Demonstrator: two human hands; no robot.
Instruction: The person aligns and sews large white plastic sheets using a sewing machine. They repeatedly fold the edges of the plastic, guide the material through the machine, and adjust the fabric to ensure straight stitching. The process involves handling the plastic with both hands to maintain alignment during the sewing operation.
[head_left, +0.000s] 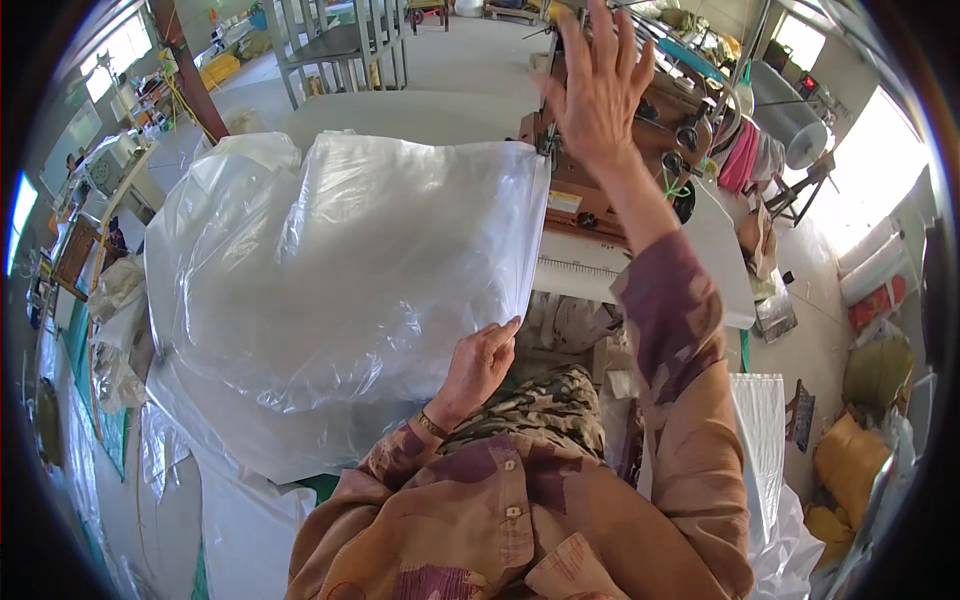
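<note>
A large clear plastic bag (330,270) lies spread across the table in front of me. My left hand (478,365) grips its near right corner, fingers curled on the edge. The bag's far right corner sits at the needle area of a brown sewing machine (600,190). My right hand (598,85) is raised above the machine with fingers spread, holding nothing.
The white sewing table (720,260) carries a ruler strip along its front edge. More plastic bags (770,470) are piled at my lower right and on the left. A grey roll (795,115) and a pink cloth (740,155) lie beyond the machine. Metal frames (340,45) stand far back.
</note>
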